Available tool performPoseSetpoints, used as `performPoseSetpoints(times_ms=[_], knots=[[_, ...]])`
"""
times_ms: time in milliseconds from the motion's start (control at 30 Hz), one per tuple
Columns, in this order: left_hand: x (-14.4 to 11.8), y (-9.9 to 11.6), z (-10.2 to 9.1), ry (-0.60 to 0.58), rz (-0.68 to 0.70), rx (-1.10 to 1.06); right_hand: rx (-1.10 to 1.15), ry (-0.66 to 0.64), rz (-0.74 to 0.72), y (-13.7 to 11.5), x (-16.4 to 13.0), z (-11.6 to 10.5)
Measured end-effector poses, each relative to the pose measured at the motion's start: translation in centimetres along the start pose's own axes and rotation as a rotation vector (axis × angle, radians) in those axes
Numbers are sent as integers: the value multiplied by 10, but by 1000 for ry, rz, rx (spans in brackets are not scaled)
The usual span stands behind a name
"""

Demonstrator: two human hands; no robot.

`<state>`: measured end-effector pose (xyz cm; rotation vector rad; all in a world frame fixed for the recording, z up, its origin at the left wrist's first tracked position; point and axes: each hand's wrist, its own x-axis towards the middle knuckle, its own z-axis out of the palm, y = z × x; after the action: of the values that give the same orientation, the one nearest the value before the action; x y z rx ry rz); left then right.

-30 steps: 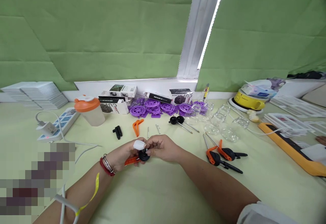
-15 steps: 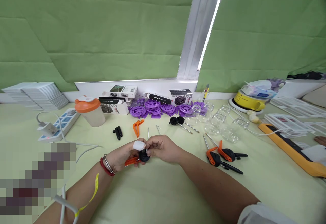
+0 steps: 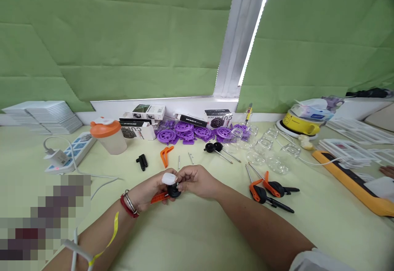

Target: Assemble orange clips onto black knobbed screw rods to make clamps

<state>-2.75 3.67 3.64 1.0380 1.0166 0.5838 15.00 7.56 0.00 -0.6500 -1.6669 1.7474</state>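
Note:
My left hand [image 3: 149, 191], its thumb tip covered by a white wrap [image 3: 169, 178], grips a black round part [image 3: 174, 191] with an orange lever-like piece [image 3: 159, 198] sticking out to the left. From the other side, the closed fingertips of my right hand [image 3: 197, 180] pinch at a tiny shiny metal bit at the top of the black part. Just beyond the hands lie an orange V-shaped piece [image 3: 166, 156], black handles [image 3: 142, 162] and thin metal rods [image 3: 179, 162]. Two black-and-orange assemblies [image 3: 258, 192] with metal rods rest to the right.
Purple wheel-shaped parts [image 3: 203, 133] and boxes [image 3: 138, 131] line the back, beside clear plastic pieces [image 3: 267, 143]. A shaker bottle [image 3: 107, 137] and a power strip [image 3: 78, 150] stand left. A yellow pot [image 3: 300, 123] and an orange-and-black bar [image 3: 351, 180] are right. Another person's hand [image 3: 387, 171] shows at the right edge.
Both hands stay in nearly the same place with the same hold. The fingers and the black part have shifted only slightly.

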Motion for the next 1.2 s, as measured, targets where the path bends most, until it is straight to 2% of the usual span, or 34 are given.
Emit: performPoseSetpoints(times_ms=[1033, 1133, 1200], knots=[[-4, 1, -1, -49, -9, 14, 25, -12, -30, -3, 0, 1], [-11, 7, 4, 2, 93, 108, 6, 64, -12, -15, -3, -1], [-15, 9, 9, 107, 264, 281, 9, 108, 44, -26, -6, -1]])
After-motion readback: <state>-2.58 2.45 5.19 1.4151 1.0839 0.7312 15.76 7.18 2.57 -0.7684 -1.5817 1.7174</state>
